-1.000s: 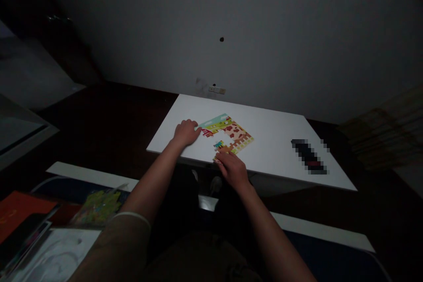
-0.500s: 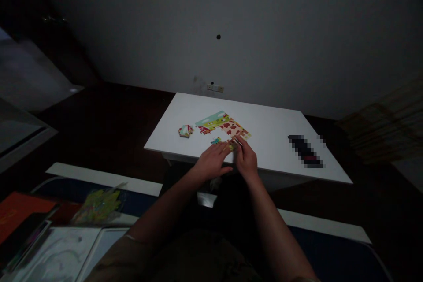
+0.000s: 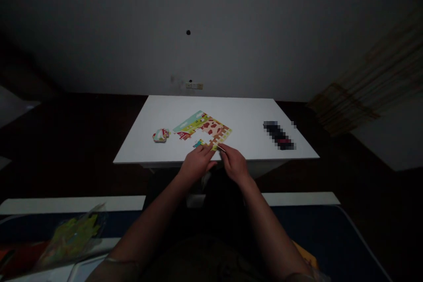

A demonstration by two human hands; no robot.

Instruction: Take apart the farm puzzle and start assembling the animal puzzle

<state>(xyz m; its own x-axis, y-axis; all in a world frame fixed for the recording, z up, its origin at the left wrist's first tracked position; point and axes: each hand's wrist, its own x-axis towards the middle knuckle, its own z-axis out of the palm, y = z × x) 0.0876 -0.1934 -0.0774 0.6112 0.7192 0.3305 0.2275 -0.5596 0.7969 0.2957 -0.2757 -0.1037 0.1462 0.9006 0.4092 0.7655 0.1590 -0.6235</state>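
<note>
Partly joined farm puzzle (image 3: 213,128) lies on the white table (image 3: 246,110), left of middle, its lowest corner close to the near edge; gap in it on the side facing the table's near left corner. Looks like thin card: light, fairly stiff, joints likely to pop or slide on the smooth top, tabs probably bend if forced. Best pinch loose pieces by their edges, press joined ones flat from above. Left hand (image 3: 197,162) has fingers stretched onto the near corner of the puzzle, gripping nothing visible. Right hand (image 3: 235,164), just beside, thumb and fingers pinched on a thin piece (image 3: 222,148), picture side unreadable. Small pile of pieces (image 3: 161,135) towards the left edge. Dark pixelated object (image 3: 279,135) near the right edge. Plastic bag (image 3: 74,235) off the table, lower left, contents unclear.
</note>
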